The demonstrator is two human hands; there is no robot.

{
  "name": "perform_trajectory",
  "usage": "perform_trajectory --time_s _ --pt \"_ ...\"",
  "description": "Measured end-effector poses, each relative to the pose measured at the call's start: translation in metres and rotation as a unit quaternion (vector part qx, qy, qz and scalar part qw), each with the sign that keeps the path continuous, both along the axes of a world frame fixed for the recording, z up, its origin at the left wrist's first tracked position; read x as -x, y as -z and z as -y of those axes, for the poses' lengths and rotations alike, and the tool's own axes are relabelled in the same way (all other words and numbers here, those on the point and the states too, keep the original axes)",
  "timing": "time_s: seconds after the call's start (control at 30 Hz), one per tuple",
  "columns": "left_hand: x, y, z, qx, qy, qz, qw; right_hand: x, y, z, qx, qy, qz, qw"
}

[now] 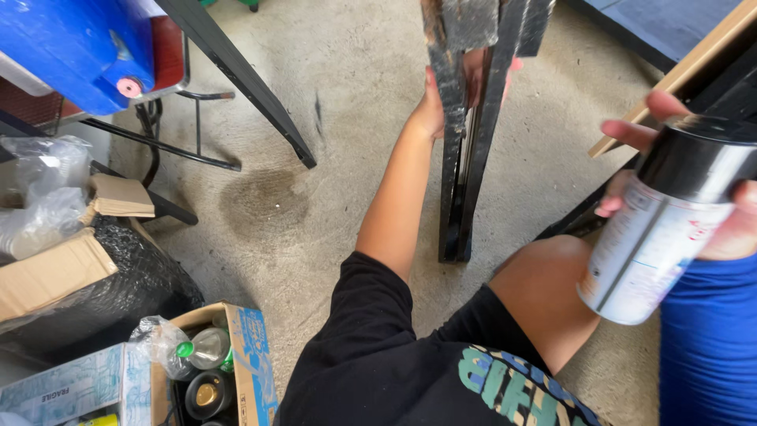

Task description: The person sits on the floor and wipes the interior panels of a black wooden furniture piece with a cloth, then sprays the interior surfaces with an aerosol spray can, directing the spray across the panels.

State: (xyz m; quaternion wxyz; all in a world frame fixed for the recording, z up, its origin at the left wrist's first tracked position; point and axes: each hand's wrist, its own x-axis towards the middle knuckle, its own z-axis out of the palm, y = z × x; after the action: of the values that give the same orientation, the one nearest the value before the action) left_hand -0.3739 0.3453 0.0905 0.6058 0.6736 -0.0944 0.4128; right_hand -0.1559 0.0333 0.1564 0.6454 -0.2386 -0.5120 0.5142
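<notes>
My right hand, in a blue sleeve, grips a white spray can with a shiny dark cap at the right edge, tilted toward the middle. My left hand is out of sight. In front of me crouches another person in a black printed shirt, one bare knee just left of the can. That person's hand holds a long black painted metal piece that stands upright on the concrete floor.
A slanted black bar crosses the upper left below a blue container. Cardboard boxes with bottles and jars, a black bag and clear plastic crowd the lower left. A wooden board edge runs at upper right.
</notes>
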Motion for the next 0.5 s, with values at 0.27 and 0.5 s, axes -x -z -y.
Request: perform_trajectory --time_s 0.27,0.5 --pt "0.103 -0.028 -0.011 0.113 0.109 -0.039 0.987 -0.032 0.083 -0.023 -0.022 -0.001 -0.06 0.998" --pt "0.23 -0.069 0.02 0.096 0.201 -0.052 0.974 0.013 0.119 -0.026 0.016 -0.026 -0.074 0.997"
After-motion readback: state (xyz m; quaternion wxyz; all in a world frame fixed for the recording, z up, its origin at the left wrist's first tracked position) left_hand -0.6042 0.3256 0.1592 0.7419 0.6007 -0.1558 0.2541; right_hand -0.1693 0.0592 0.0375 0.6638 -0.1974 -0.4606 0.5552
